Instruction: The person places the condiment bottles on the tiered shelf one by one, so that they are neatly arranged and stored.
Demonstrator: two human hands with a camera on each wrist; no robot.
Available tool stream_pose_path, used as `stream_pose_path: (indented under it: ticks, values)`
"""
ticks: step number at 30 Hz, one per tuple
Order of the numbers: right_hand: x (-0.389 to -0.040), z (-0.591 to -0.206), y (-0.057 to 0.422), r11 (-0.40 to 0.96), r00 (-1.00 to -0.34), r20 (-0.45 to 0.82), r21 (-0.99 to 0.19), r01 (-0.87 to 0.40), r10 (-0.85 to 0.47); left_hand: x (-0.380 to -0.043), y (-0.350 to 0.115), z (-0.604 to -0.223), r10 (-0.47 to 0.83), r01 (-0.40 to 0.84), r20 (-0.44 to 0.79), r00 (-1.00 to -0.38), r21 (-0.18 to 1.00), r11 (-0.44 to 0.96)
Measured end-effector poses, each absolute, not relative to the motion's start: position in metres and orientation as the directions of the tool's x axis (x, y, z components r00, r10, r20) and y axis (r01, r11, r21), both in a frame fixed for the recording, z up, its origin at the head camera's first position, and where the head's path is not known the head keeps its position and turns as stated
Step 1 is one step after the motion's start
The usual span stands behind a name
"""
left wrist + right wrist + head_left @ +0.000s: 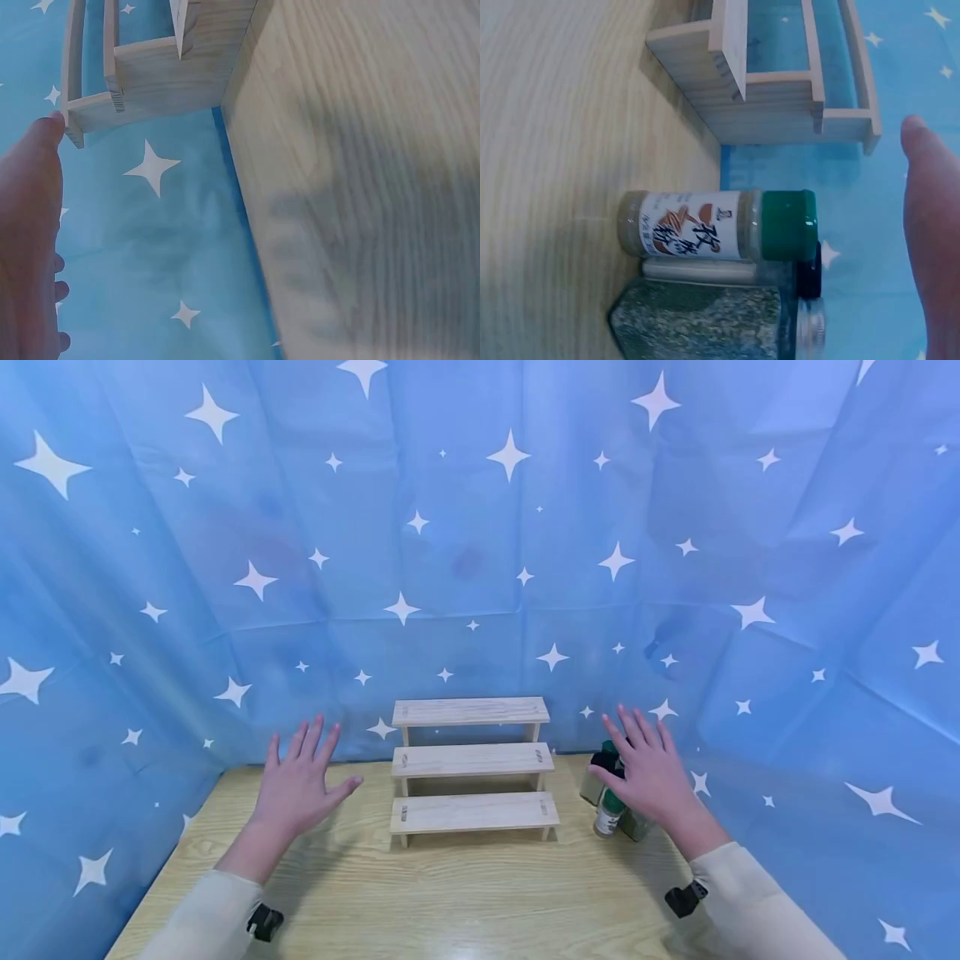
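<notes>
Both hands hover above the table with fingers spread and nothing held. My left hand [296, 785] is to the left of a three-step wooden rack [474, 814], apart from it. On the rack's other side, my right hand [654, 777] hangs over a group of spice jars, partly hiding them. One spice jar [609, 814] has a green cap and white label; in the right wrist view this green-capped jar [697, 225] stands upright on the table. Beside it are a black-capped container [808, 271] and a glass jar of green flakes [705, 319] with a metallic lid.
The light wood table [450, 893] meets a blue curtain [465, 552] with white stars at the back and sides. All three rack shelves are bare wood. Dark wrist cameras are strapped at both sleeves [206, 914].
</notes>
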State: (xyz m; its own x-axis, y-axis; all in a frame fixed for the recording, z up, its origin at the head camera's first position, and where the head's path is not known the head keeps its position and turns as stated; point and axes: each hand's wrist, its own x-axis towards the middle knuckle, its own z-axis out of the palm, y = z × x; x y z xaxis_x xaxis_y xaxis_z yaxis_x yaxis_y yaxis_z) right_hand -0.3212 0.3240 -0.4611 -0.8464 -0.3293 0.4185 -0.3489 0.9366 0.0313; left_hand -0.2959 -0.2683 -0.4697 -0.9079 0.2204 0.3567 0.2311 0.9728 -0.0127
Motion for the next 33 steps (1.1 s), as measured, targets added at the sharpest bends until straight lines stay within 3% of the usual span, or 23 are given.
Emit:
stream_pose_path:
  ticks: [10, 24, 33]
  values:
    - [-0.306, -0.472, 0.324, 0.927, -0.818, 0.466, 0.011, -0.375, -0.337, -0.288, -0.264, -0.485, 0.228, 0.263, 0.386, -0.894, 0.039, 0.964]
    - [-0.285, -0.491, 0.314, 0.890, -0.792, 0.550, -0.177, -0.420, -0.265, -0.287, -0.254, -0.506, 0.314, 0.409, 0.410, -0.856, 0.167, 0.897]
    - [-0.277, -0.499, 0.309, 0.879, -0.761, 0.601, -0.196, -0.435, -0.243, -0.288, -0.247, -0.531, 0.326, 0.467, 0.440, -0.837, 0.263, 0.844]
